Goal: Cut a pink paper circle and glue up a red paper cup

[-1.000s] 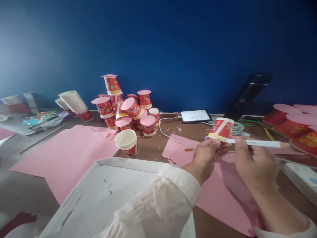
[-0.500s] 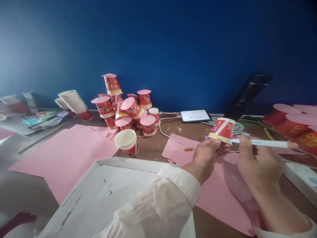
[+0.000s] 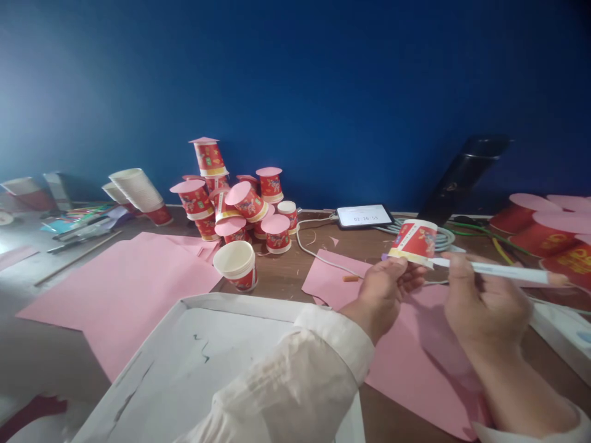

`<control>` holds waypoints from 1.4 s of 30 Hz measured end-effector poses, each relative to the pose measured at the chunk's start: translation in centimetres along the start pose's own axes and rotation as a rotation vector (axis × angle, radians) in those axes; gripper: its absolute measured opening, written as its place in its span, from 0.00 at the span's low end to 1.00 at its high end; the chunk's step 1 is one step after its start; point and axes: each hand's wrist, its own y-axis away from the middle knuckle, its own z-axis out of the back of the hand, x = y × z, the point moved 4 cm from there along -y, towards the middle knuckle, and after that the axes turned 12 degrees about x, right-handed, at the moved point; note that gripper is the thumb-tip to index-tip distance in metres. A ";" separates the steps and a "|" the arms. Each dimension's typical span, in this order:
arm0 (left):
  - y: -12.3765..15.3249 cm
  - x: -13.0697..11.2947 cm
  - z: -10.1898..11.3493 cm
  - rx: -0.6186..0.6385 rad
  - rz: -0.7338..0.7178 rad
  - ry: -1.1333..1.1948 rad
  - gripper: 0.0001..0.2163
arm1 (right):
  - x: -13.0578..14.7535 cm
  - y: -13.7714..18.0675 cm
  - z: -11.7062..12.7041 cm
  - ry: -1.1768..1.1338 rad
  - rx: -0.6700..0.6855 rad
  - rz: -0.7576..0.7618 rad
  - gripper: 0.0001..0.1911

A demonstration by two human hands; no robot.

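My left hand [image 3: 388, 288] grips a red paper cup [image 3: 414, 241] upside down by its rim, pressed onto a pink paper sheet [image 3: 406, 363]. My right hand [image 3: 480, 304] is closed round a white pen [image 3: 496, 271], whose tip touches the cup's rim on its right side. The pen's far end points right, toward the red cups [image 3: 545, 237] at the table's right edge.
A pile of red cups with pink lids [image 3: 231, 200] stands at the back, one open cup [image 3: 237, 264] in front. A white tray [image 3: 194, 363] lies near me, another pink sheet [image 3: 124, 289] to its left. A phone [image 3: 363, 215], cables and a black bottle [image 3: 462, 175] sit behind.
The pen's far end has swung a little to the right and down while its tip stays at the cup's rim. The cup and my left hand have hardly moved.
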 end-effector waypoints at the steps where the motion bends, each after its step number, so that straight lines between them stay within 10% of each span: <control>1: 0.0 0.0 0.0 -0.001 -0.004 0.000 0.07 | 0.0 0.0 -0.1 0.000 0.000 0.009 0.28; 42: 0.0 0.0 0.0 0.011 -0.026 -0.034 0.07 | -0.8 0.1 -1.1 0.055 0.016 0.046 0.29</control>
